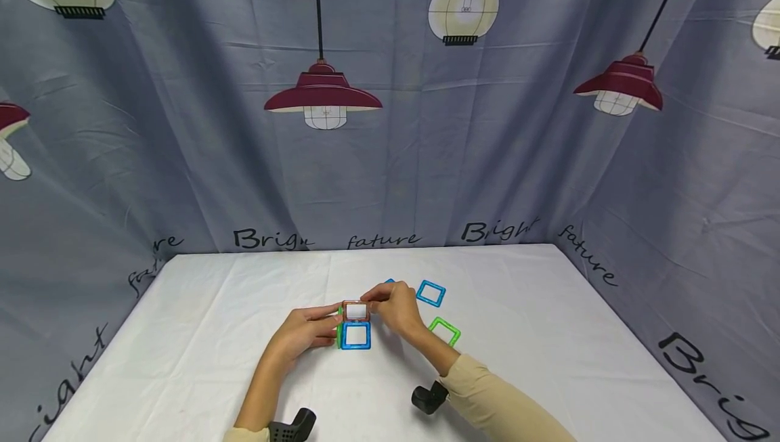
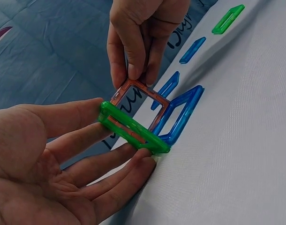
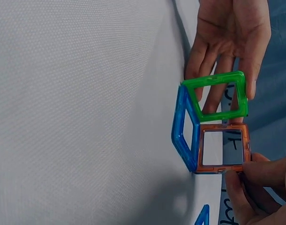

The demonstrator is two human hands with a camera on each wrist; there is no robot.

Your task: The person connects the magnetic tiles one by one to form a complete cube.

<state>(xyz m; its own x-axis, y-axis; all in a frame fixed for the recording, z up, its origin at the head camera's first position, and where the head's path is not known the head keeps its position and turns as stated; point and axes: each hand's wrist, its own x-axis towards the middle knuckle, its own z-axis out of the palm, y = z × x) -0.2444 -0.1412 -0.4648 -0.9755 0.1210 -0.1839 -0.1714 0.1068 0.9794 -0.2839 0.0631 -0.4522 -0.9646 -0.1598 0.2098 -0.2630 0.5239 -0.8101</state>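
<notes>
1. The right hand (image 1: pixel 396 306) sits just right of centre in the head view, its fingertips (image 2: pixel 136 65) pinching the top edge of an orange square plastic frame tile (image 1: pixel 356 310) that stands upright.
2. The left hand (image 1: pixel 305 331) lies just left of that, palm open and fingers (image 2: pixel 86 140) nearly straight, pressed flat against the outer face of a green square plastic frame tile (image 2: pixel 133 127); nothing is curled round it.
3. In the right wrist view the green tile (image 3: pixel 218 96) stands on edge and meets the orange tile (image 3: pixel 223 147) at a corner, the two forming adjoining upright walls.
4. A blue square plastic frame tile (image 1: pixel 356 336) lies flat on the cloth at the foot of both walls, touching their lower edges; it shows at the lower centre of the head view, and as the blue frame (image 3: pixel 184 133) left of the walls in the right wrist view.
5. This three-tile assembly stands at the middle of the white cloth-covered table (image 1: pixel 201 334), between the two hands.
6. Right of the right hand, a second blue square frame tile (image 1: pixel 431 293) lies flat, apart from the assembly.
7. Below it, near the right forearm, a second green square frame tile (image 1: pixel 445 331) lies flat.
8. A sliver of another blue tile (image 1: pixel 390 282) peeks out above the right hand; most of it is hidden.
9. A grey-blue curtain printed with lamps and bulbs (image 1: pixel 390 124) fills the upper part of the frame.
</notes>
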